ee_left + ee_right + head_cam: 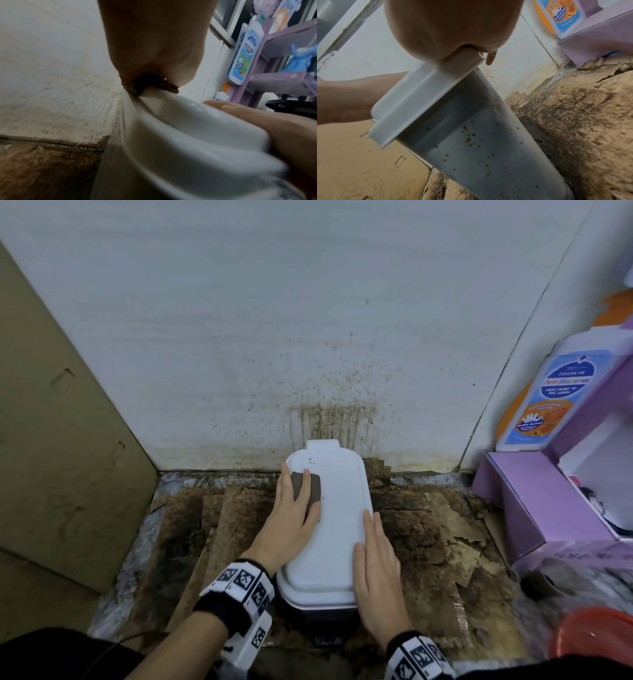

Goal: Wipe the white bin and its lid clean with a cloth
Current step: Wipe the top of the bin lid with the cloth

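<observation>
The white bin stands against the wall with its white lid on. A few dark specks sit near the lid's far end. My left hand lies flat on the lid's far left part and presses a brown cloth under straight fingers. Along the lid's right edge rests my right hand, fingers straight. The right wrist view shows the bin's grey-white side dotted with brown spots below the lid rim. In the left wrist view the cloth bunches under my palm on the lid.
The wall behind the bin is streaked brown. Stained cardboard sheets cover the floor. A tall cardboard panel leans at the left. A purple shelf unit with a wash bottle stands right. An orange-red object lies near right.
</observation>
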A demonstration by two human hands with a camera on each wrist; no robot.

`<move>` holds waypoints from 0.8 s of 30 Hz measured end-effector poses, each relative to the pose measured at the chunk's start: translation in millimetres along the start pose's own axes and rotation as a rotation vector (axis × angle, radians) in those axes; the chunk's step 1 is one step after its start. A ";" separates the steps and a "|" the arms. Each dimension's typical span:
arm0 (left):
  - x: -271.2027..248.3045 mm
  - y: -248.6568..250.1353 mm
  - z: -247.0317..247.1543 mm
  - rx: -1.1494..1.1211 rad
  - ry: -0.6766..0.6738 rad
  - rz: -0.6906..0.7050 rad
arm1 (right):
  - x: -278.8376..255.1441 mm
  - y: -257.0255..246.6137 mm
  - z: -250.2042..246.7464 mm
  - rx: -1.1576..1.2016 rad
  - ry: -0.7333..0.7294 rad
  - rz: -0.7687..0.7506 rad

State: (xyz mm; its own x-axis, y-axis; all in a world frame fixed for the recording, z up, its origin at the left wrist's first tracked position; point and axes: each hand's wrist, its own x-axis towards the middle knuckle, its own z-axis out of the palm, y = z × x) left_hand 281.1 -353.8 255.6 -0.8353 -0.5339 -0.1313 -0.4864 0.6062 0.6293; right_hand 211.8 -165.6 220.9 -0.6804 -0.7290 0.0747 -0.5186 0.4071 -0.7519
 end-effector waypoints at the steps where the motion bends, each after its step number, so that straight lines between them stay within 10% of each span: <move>1: -9.4 1.3 3.2 0.001 0.009 0.007 | 0.2 -0.2 0.3 0.000 0.005 -0.001; 10: -81.1 4.1 26.3 0.113 -0.013 0.100 | 0.4 5.6 4.3 -0.144 0.060 -0.080; 24: -7.9 -0.5 -0.3 0.079 -0.058 0.016 | 2.4 2.3 5.9 -0.083 0.052 -0.036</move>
State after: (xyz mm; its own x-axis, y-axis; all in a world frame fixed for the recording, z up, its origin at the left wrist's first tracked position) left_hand 288.1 -350.1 256.5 -0.8552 -0.4906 -0.1671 -0.4900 0.6602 0.5692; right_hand 212.0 -169.7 215.5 -0.6855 -0.7154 0.1356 -0.5828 0.4273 -0.6912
